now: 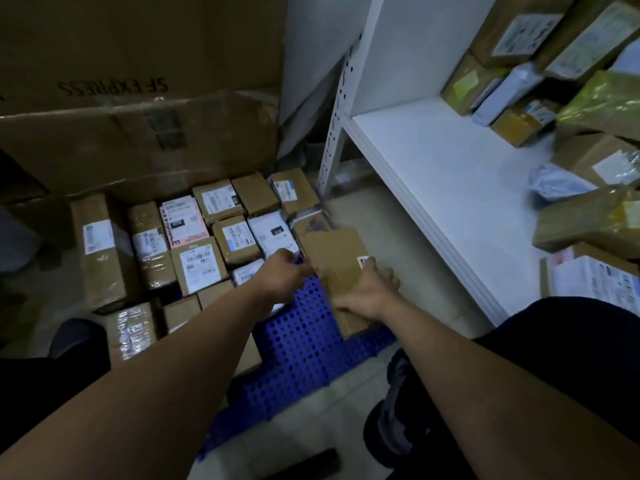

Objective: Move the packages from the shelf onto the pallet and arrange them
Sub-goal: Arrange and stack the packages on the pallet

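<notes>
From the head camera: holds a brown cardboard package (334,258) with the right grip (367,294), fingers curled under its near end and thumb laid on top beside a white label corner. Reaches with the left grip (282,271) to the same package's left edge, fingers bent there but blurred, so cannot tell whether pinching or merely touching. Has the package lengthwise away from the body, low at the right part of a blue perforated pallet (301,341), just beside a white parcel (273,233) marked 010; resting on the pallet or just above it, cannot tell.

Further left on the pallet: labelled packages (199,263) packed side by side in rows, mostly brown, among them a pink-printed parcel (183,223), with a long brown carton (104,251) at the left end. Behind them: a large cardboard box (138,64) printed SF EXPRESS, upside down from here.

To the right: a white shelf (433,168) with stacked packages (512,32) at its back and right side, brown cartons mixed with pale mailer bags. Between shelf and pallet: pale floor (377,216). Near the bottom edge: dark trousers and a shoe (398,427).
</notes>
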